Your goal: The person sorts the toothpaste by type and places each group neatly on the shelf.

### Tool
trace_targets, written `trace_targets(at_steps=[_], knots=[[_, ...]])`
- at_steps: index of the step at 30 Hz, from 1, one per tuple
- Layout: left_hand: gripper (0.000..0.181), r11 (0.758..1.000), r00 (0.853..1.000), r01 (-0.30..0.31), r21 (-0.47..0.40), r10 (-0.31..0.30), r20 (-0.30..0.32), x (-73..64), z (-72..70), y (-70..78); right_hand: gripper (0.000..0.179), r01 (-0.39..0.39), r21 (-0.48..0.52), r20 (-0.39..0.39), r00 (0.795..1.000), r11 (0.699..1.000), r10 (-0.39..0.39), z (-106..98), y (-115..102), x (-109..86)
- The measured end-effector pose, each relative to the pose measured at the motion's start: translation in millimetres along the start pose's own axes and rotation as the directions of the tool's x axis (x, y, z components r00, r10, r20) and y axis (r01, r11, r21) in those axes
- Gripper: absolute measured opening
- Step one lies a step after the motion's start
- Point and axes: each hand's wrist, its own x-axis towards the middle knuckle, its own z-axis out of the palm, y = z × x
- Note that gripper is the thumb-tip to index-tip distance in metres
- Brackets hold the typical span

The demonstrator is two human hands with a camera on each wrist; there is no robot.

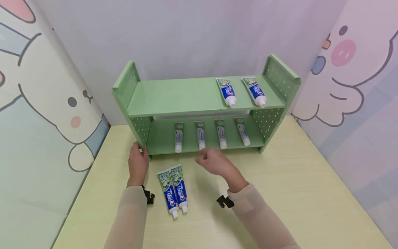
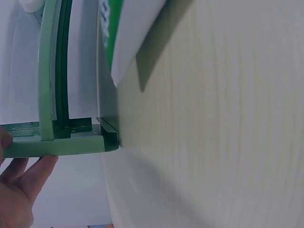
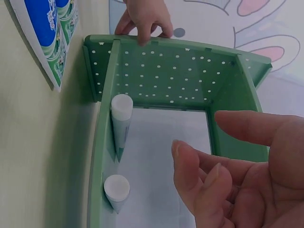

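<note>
My left hand (image 1: 138,162) holds the lower left side of a green two-tier shelf (image 1: 174,97); the left wrist view has its fingers (image 2: 40,173) against the side panel. In front of the lower tier is my right hand (image 1: 215,162), holding nothing, its thumb and curved fingers apart in the right wrist view. Just beyond it, several small grey-and-green toothpaste tubes (image 1: 178,138) lie in a row, caps forward. Two larger blue-and-green toothpaste tubes (image 1: 228,91) lie on the upper tier's right half. On the table between my forearms, two matching toothpaste tubes (image 1: 179,186) lie side by side.
The shelf stands on a pale wood-grain table (image 1: 298,193), near a plain back wall (image 1: 186,38). Side walls with cartoon animals (image 1: 339,76) flank the table. A black clip-like band (image 1: 225,201) is on each wrist.
</note>
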Motion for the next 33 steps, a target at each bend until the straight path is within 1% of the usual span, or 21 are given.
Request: trace_targets(at_steps=[4, 12, 19, 33], knots=[[0.033, 1.000, 1.000, -0.007, 0.006, 0.007, -0.006, 0.1, -0.1, -0.1, 0.043, -0.010, -0.008, 0.009, 1.000, 1.000, 0.010, 4, 0, 0.0], [0.033, 1.000, 1.000, -0.011, 0.004, 0.011, -0.007, -0.1, -0.3, 0.1, 0.040, 0.020, -0.025, 0.015, 1.000, 0.999, -0.020, 14, 3, 1.4], [0.034, 1.000, 1.000, -0.010, 0.001, 0.010, -0.003, 0.9, -0.3, -0.6, 0.038, 0.042, -0.010, 0.033, 0.999, 0.999, -0.042, 25, 8, 4.2], [0.035, 1.000, 1.000, -0.014, -0.019, 0.014, -0.002, 0.7, 1.1, -1.5, 0.040, 0.021, -0.052, 0.066, 0.998, 0.998, -0.018, 39, 12, 3.2]])
